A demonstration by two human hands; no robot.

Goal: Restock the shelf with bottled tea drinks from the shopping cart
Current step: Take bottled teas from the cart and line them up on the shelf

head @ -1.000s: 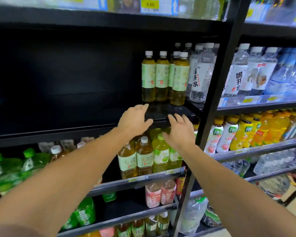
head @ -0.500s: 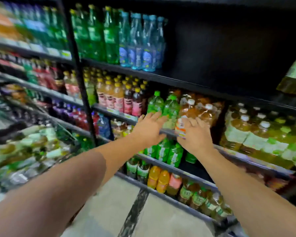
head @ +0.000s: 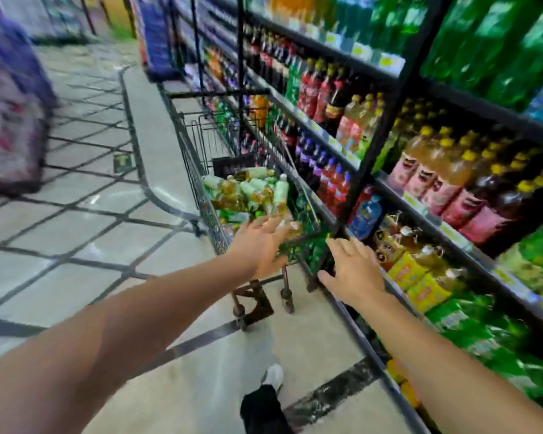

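Observation:
A wire shopping cart (head: 198,170) stands in the aisle beside the shelving, holding a heap of bottled tea drinks (head: 248,192) with pale green labels and amber liquid. My left hand (head: 259,245) reaches out over the near end of the cart, fingers spread, holding nothing. My right hand (head: 351,270) stretches forward to the right of the cart's near corner, close to the lower shelf, fingers straight and empty. The view is blurred by motion.
Drink shelves (head: 398,189) run along the right, packed with cola, juice and green soda bottles. Tiled floor (head: 107,214) opens to the left, with stacked goods (head: 10,130) at the far left. My shoe (head: 273,375) shows below.
My view has swung left and down, away from the tea shelf toward the cart. Both hands left the shelf edge and now reach toward the cart.

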